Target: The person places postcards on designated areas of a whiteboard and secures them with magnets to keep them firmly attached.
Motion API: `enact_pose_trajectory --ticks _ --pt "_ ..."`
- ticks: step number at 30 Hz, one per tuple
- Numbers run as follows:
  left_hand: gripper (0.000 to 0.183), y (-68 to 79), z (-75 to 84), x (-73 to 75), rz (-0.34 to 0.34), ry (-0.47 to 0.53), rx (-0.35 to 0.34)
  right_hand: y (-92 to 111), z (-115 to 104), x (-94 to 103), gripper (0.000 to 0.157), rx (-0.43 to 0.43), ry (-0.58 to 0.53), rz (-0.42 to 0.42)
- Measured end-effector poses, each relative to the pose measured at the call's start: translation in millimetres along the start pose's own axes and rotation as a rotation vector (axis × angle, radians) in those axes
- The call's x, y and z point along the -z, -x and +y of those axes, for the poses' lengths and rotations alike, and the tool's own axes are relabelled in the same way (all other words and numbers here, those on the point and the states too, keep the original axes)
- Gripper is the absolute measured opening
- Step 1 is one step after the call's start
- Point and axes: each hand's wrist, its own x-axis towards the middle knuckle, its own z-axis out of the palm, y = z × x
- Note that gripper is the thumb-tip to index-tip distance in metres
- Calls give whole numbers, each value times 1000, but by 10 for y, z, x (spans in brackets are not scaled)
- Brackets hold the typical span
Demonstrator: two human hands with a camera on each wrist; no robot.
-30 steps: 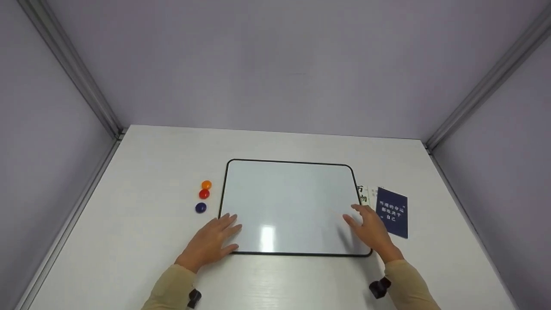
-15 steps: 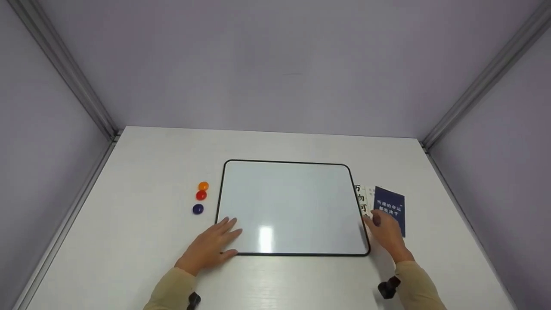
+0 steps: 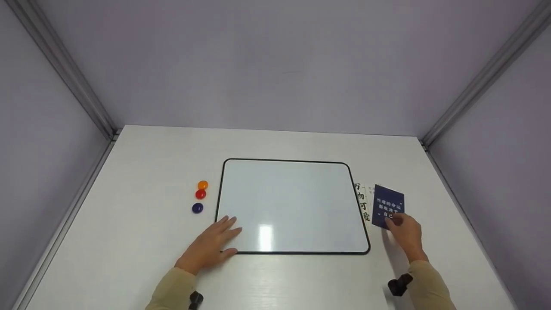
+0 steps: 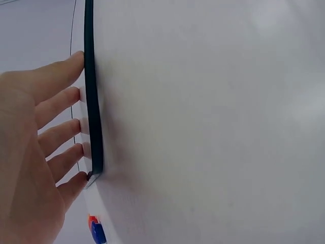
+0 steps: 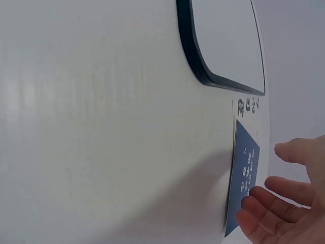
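A whiteboard [image 3: 292,202] with a thin black rim lies flat on the white table. My left hand [image 3: 208,245] rests on its near left corner, fingers spread; in the left wrist view the fingertips of that hand [image 4: 38,127] meet the dark rim. To the right of the board lies a dark blue card [image 3: 387,204] printed with white characters. Over the card's near right corner is my right hand [image 3: 407,234], covering part of the print. In the right wrist view its thumb and fingers [image 5: 289,190] are apart, with nothing pinched between them.
A pale card [image 3: 362,204] with black characters lies beside the blue card, partly hidden by the board. Orange [image 3: 202,184], red [image 3: 200,194] and dark blue [image 3: 197,208] round pieces, like magnets, sit left of the board. Grey walls [image 3: 275,64] enclose the table.
My right hand has moved off the whiteboard's right edge, rightward onto the blue card's near corner. More of the pale card's characters now show. The left hand has stayed on the board.
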Motion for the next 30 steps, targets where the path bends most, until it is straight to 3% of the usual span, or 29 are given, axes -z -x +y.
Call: enact_pose_trajectory --ticks 18,30 --pt "53 4 5 30 -2 49 44 -59 132 224 49 -234 -17 -58" --pt "53 -7 -11 17 7 54 27 -128 204 253 54 -520 -104 -33"
